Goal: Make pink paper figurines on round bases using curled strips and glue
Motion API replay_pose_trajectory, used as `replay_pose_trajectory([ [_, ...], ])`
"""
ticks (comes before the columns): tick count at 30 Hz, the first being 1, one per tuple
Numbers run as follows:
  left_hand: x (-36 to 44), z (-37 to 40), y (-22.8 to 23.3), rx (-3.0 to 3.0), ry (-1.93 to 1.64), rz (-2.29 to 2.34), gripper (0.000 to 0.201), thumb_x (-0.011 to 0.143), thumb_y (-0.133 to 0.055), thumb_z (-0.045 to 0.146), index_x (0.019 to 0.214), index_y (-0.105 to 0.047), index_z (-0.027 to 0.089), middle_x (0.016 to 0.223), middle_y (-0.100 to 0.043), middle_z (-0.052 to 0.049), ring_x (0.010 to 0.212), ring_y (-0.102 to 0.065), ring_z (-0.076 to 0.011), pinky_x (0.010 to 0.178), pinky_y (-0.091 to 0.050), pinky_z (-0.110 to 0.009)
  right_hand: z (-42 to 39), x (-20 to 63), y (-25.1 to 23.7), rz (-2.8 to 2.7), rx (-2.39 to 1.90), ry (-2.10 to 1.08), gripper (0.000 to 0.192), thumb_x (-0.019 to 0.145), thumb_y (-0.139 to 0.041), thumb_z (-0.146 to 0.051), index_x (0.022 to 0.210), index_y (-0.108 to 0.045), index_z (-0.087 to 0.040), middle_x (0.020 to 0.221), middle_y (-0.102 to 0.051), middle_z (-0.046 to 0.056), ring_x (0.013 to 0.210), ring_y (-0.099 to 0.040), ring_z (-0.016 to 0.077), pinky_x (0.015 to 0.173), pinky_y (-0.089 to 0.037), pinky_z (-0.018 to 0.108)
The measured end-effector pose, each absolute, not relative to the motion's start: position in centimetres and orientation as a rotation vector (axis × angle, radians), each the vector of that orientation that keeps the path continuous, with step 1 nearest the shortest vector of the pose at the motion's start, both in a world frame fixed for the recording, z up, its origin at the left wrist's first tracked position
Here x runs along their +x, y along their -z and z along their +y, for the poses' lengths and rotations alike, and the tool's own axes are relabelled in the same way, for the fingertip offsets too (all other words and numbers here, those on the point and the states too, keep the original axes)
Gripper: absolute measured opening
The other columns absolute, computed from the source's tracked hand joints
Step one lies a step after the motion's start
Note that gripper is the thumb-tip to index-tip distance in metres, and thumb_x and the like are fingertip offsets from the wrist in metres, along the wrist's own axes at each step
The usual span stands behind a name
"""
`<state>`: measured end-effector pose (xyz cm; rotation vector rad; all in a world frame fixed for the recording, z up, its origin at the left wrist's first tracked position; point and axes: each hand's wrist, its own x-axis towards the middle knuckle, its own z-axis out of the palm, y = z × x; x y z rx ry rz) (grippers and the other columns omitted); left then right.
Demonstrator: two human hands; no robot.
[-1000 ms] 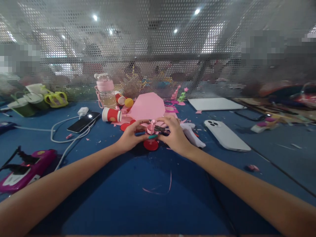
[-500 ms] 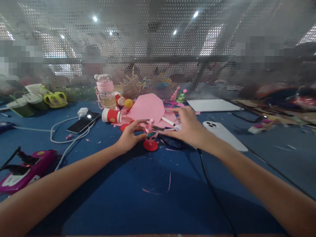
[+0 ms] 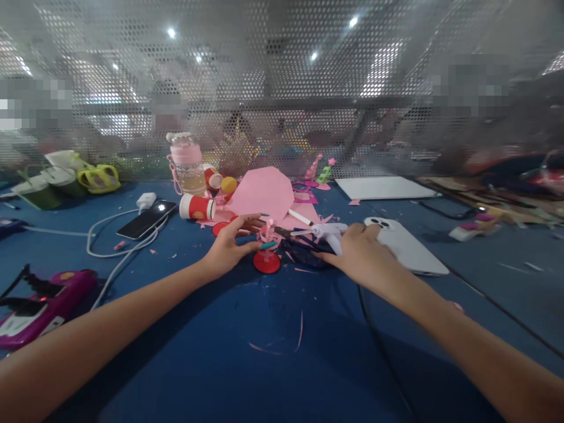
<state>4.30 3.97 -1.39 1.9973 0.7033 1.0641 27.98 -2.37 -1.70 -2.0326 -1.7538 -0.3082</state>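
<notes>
- Shifted right since earlier: right hand (image 3: 361, 254), now closing on white glue gun (image 3: 331, 232), seemingly.
- Pinched by left hand (image 3: 229, 247): pink paper figure (image 3: 267, 235) on red base (image 3: 267, 262), just beside fingertips.

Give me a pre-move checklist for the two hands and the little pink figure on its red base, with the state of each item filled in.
1. Left hand steadies the pink paper figure: ok, fingers touch it.
2. Figure stands upright on its red round base: ok.
3. Right hand has a firm grip on the white glue gun: cannot tell, it rests on the handle and the fingers are hidden.
4. Glue gun nozzle points at the figure: ok, but apart from it.
5. White phone clear of the right hand: not ok, it lies right beside it.
6. Black cord free under the right arm: cannot tell.
</notes>
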Motion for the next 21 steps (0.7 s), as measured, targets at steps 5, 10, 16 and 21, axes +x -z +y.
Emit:
replay_pose_trajectory([
  [5, 4.5, 4.1, 1.4, 1.901, -1.087, 0.723, 0.046, 0.065, -0.064, 0.019, 0.109, -0.049, 0.015, 0.084, -0.060, -0.002, 0.076, -0.058, -0.0110, 0.074, -0.048, -0.027, -1.2, 30.2, 1.7, -1.920, -2.067, 0.121, 0.041, 0.056, -0.066, -0.056, 0.064, -0.054, -0.017, 0.065, -0.055, 0.016, 0.071, -0.055, 0.0351, 0.052, -0.042, 0.040],
  [10, 4.6, 4.1, 1.5, 1.844, -1.071, 0.688, 0.048, 0.066, -0.062, 0.018, 0.111, -0.046, 0.016, 0.082, -0.063, -0.002, 0.077, -0.060, -0.0123, 0.078, -0.049, -0.029, -1.0, 30.8, 1.1, -2.002, -2.019, 0.163, 0.036, 0.060, -0.062, -0.056, 0.054, -0.051, -0.022, 0.048, -0.047, 0.003, 0.056, -0.052, 0.0238, 0.047, -0.038, 0.031],
  [16, 4.5, 3.6, 1.3, 1.976, -1.008, 0.635, 0.055, 0.066, -0.064, 0.020, 0.116, -0.042, 0.015, 0.097, -0.061, -0.007, 0.091, -0.058, -0.0164, 0.086, -0.046, -0.033, -2.1, 28.7, -1.2, -1.812, -2.355, 0.047, 0.023, 0.077, -0.050, -0.033, 0.059, -0.052, -0.018, 0.058, -0.051, 0.012, 0.063, -0.055, 0.0272, 0.049, -0.035, 0.031],
  [21, 4.7, 3.4, 1.0, 2.148, -1.077, 0.700, 0.070, 0.056, -0.074, 0.024, 0.117, -0.042, 0.016, 0.100, -0.058, -0.008, 0.092, -0.056, -0.0189, 0.082, -0.048, -0.034, -2.1, 28.6, -1.2, -1.750, -2.184, 0.081, 0.025, 0.082, -0.038, -0.028, 0.063, -0.050, -0.016, 0.060, -0.051, 0.015, 0.058, -0.054, 0.0274, 0.050, -0.033, 0.034],
])
